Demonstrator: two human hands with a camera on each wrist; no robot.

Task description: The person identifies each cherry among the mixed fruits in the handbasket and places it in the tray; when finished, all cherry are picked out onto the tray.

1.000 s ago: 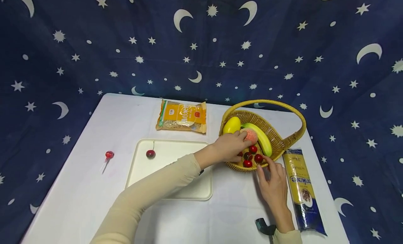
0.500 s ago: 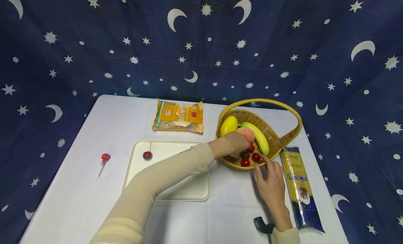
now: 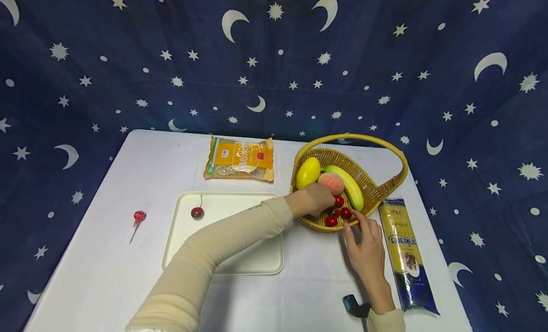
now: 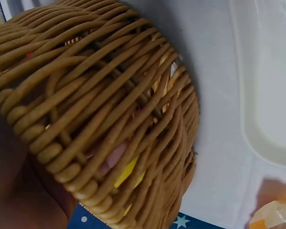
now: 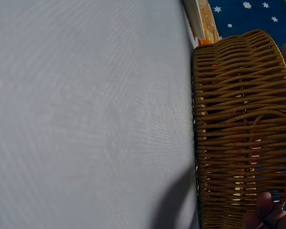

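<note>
In the head view my left hand [image 3: 317,199] reaches over the near left rim into the wicker basket [image 3: 372,185]; its fingertips are hidden, so whether they hold anything cannot be told. Beside it lie red cherries [image 3: 331,221], a peach [image 3: 331,183], a yellow mango-like fruit [image 3: 308,173] and a banana [image 3: 351,187]. My right hand [image 3: 367,250] grips the basket's near rim with thumb and fingers. The left wrist view shows the basket's woven side [image 4: 105,105] against the dark hand [image 4: 24,186]. Fingertips [image 5: 266,205] touch the weave in the right wrist view.
Left of the basket is a white tray [image 3: 274,270] with one stemmed cherry [image 3: 197,212]. An orange grain packet [image 3: 239,159] lies behind it, a red lollipop [image 3: 139,216] at far left. A blue-yellow pasta packet [image 3: 406,256] lies right of my right hand, beside a dark wrist device [image 3: 355,307].
My left hand has sunk lower into the basket, its fingers curling out of sight beside the peach. The right hand stays on the rim. The head view has shifted slightly.
</note>
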